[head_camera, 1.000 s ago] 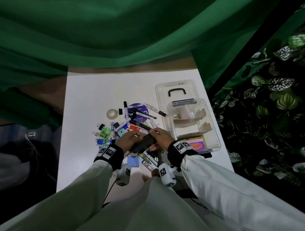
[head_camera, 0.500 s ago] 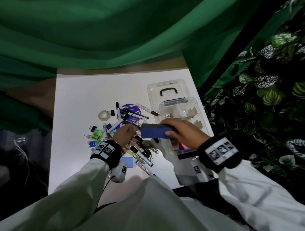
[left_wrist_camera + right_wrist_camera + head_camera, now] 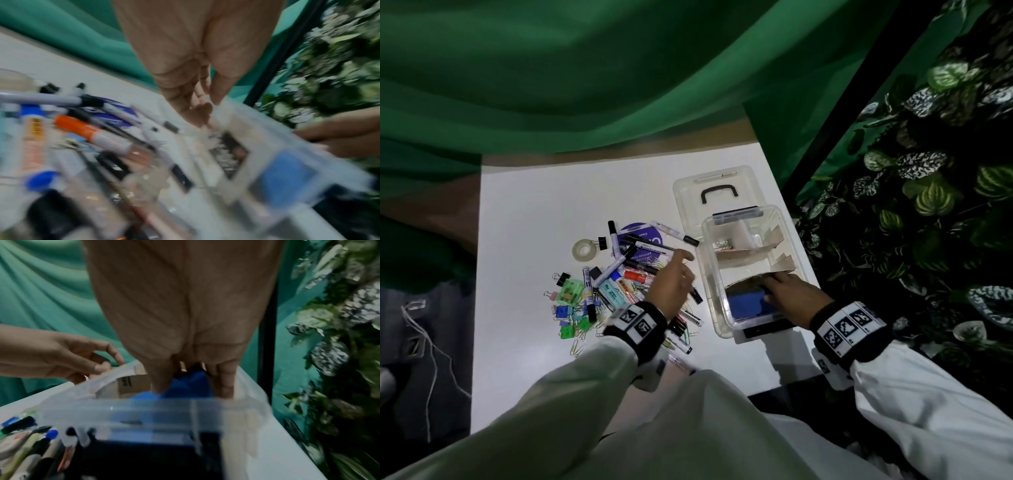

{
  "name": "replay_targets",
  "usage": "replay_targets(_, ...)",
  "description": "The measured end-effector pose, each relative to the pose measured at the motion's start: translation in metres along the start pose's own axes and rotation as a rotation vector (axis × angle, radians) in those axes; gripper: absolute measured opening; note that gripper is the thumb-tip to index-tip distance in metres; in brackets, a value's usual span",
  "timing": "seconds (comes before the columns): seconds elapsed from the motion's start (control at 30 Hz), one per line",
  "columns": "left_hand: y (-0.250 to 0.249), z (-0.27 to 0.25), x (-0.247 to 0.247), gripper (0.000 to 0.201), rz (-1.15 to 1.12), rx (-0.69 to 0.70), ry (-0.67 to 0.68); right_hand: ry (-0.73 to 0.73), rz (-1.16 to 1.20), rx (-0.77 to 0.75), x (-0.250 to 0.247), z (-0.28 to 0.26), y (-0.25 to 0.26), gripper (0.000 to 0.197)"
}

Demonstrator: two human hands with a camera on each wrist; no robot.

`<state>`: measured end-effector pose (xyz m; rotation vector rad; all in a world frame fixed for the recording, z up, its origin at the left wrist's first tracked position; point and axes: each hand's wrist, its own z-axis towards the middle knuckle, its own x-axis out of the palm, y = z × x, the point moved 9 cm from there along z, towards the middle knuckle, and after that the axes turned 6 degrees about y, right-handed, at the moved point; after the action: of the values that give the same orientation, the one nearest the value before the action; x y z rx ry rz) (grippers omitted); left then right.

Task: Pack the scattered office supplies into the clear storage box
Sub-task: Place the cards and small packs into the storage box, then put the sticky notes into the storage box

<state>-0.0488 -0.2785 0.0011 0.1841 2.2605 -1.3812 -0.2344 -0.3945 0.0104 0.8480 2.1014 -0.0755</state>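
The clear storage box (image 3: 708,274) stands on the white table (image 3: 534,212), right of a pile of markers (image 3: 619,267) and clips. My right hand (image 3: 768,289) reaches into its near compartment and grips a blue eraser (image 3: 746,303) that lies low inside. The right wrist view has thumb and fingers of this hand (image 3: 191,390) on either side of the eraser (image 3: 185,382), behind the box's front rim (image 3: 164,404). My left hand (image 3: 678,270) hovers over the pile beside the box's left wall, fingers relaxed and holding nothing; its wrist view (image 3: 201,104) is blurred.
The box lid (image 3: 709,181) with a black handle lies behind the box. Cardboard dividers (image 3: 743,255) fill the box's far part. A tape roll (image 3: 584,249), a purple disc (image 3: 640,233) and coloured binder clips (image 3: 566,308) lie left. Green cloth hangs behind; foliage stands right.
Both hands held the eraser over the pile; the right hand carried it rightward and down into the box. The left hand let go and now hovers by the box's left wall.
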Motion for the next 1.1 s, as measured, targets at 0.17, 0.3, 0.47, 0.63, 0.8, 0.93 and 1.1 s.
replay_targets(0.17, 0.068, 0.025, -0.037, 0.044, 0.654, -0.034, 0.074, -0.121, -0.148, 0.096, -0.029, -0.012, 0.008, 0.032)
replay_targets(0.3, 0.091, 0.036, -0.036, 0.049, 0.919, 0.036, 0.160, 0.023, -0.048, 0.119, -0.014, -0.007, 0.012, 0.028)
replay_targets(0.47, 0.092, 0.035, -0.028, 0.061, 0.988, 0.032, 0.169, 0.201, -0.084, 0.125, 0.012, -0.001, 0.019, 0.025)
replay_targets(0.63, 0.083, 0.004, -0.040, 0.030, 0.870, 0.071, -0.018, -0.182, 0.024, -0.153, -0.039, -0.010, 0.113, 0.008)
replay_targets(0.8, 0.101, -0.061, -0.017, 0.025, 0.788, 0.152, 0.113, 0.105, 0.042, -0.272, 0.042, 0.034, 0.192, 0.014)
replay_targets(0.93, 0.130, -0.095, 0.002, 0.048, 0.884, -0.032, 0.361, 0.139, -0.011, -0.268, 0.084, 0.064, 0.216, 0.021)
replay_targets(1.1, 0.141, -0.109, -0.028, 0.038, 0.651, -0.112, 0.162, 0.073, -0.004, -0.286, 0.088, 0.077, 0.232, 0.028)
